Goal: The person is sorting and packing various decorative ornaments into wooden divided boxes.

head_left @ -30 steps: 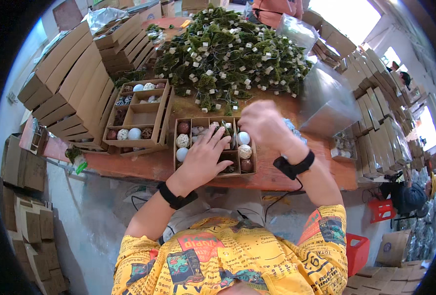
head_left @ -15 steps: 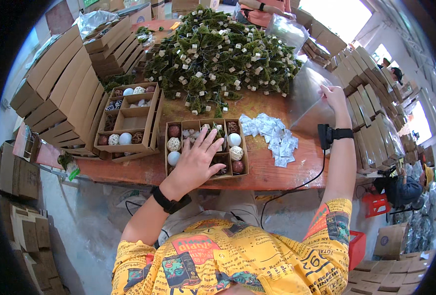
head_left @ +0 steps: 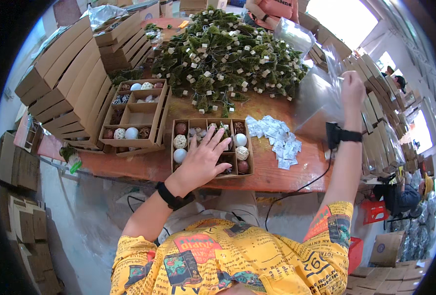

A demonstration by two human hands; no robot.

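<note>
Now the left hand (head_left: 204, 160) lies open and flat on the cardboard tray (head_left: 211, 147) of small ornament balls at the table's near edge, while the right hand (head_left: 351, 89) pinches a clear plastic bag (head_left: 316, 98), held up over the table's right side. The bag looks light, limp and slippery, so its top edge seems the best hold.

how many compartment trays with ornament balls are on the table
2: one cardboard tray under the left hand, another cardboard tray to its left by the stacked boxes. More may be hidden.
</note>
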